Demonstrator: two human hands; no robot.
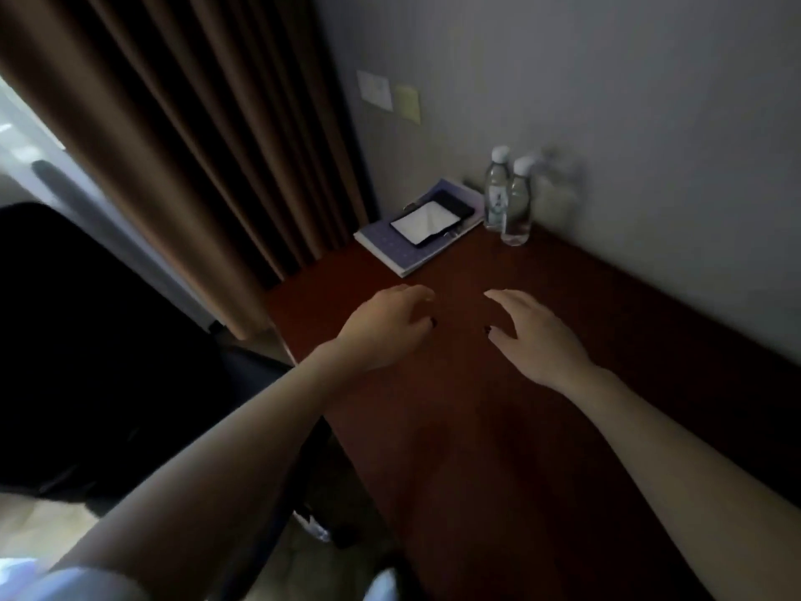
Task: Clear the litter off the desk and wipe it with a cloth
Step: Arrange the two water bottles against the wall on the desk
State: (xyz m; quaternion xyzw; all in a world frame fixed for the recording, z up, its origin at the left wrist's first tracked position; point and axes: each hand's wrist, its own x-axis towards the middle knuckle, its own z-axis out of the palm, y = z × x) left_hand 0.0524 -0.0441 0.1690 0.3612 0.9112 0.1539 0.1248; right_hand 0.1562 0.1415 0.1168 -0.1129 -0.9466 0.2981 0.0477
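Dark-red desk (542, 383) lies under our empty left hand (385, 327) and right hand (537, 336), both spread loosely; no cloth shows, and a careless sweep could topple the two bottles (507, 197).

Desk (542, 383) is showing dark reddish-brown, plain, no pattern. Curtain (195, 136) is hanging brown w/ darker vertical fold stripes. Wall (563, 80) is looking grey-white; plate (375, 89) on it is white, note (407, 102) pale yellow. Book (392, 240) is showing lavender w/ faint small dot pattern; pad (427, 222) on it is white in black frame. Bottles (507, 197) are clear w/ white caps. Chair (86, 340) is black. Thumbnails are dark.
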